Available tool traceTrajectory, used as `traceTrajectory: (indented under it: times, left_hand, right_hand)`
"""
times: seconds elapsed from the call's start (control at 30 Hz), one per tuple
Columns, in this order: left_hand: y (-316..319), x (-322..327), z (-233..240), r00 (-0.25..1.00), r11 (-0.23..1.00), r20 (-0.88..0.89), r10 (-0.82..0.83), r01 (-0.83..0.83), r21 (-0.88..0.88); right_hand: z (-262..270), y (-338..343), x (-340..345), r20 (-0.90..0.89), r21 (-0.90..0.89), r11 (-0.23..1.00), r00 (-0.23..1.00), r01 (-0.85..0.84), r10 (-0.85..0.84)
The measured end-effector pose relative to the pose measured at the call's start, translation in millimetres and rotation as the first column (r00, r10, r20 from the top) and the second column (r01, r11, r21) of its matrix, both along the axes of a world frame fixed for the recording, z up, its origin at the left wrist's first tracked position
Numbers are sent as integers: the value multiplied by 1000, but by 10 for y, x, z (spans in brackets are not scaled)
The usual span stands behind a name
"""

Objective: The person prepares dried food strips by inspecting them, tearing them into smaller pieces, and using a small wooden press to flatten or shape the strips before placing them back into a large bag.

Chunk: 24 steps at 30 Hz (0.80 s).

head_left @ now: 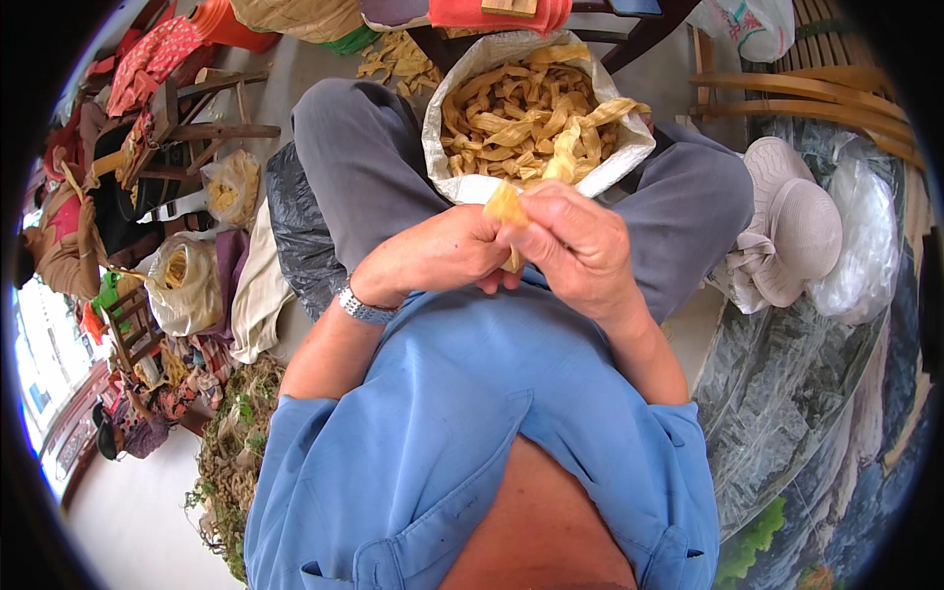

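Note:
Between my two hands is the end of a yellow, ribbon-like strip of plant material (506,204), maybe dried or pickled. My left hand (461,247), with a metal-banded watch (364,304) on the wrist, closes around its lower part. My right hand (579,247) pinches it from the other side with thumb and forefinger. Just beyond my hands, a white woven sack (472,188) stands between my knees, its rim rolled open. Many folded, knotted-looking yellow-brown strips (516,110) fill it, and a long pale strip lies across its right rim.
A dark wooden stool with red cloth (501,13) stands beyond the sack, loose strips (402,65) on the floor beside it. At right are a sun hat (800,221), clear plastic (859,243) and a wooden chair (811,92). At left are a black plastic bag (295,228), plant stalks (240,435) and other people.

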<state>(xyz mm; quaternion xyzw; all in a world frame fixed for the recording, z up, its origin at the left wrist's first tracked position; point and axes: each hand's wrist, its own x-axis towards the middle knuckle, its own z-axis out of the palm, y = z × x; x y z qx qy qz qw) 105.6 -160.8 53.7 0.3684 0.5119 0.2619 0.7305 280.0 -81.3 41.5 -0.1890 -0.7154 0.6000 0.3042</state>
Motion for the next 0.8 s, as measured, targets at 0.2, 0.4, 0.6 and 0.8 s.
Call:
traceTrajectory:
  times: [0.2, 0.4, 0.6, 0.8]
  left_hand:
    - [-11, -116, 141, 848, 888, -521, -94, 308, 341]
    - [-16, -195, 205, 697, 845, -699, 159, 269, 461]
    - [-4, -144, -82, 831, 813, -513, 218, 137, 567]
    - [33, -202, -337, 899, 864, -417, 130, 103, 493]
  right_hand:
    - [-195, 9, -72, 50, 136, 980, 987, 144, -152]
    - [-337, -40, 12, 292, -359, 926, 957, 117, -8]
    - [-467, -37, -29, 64, -913, 405, 967, -43, 246]
    - [-586, 60, 33, 147, -906, 423, 933, -6, 328]
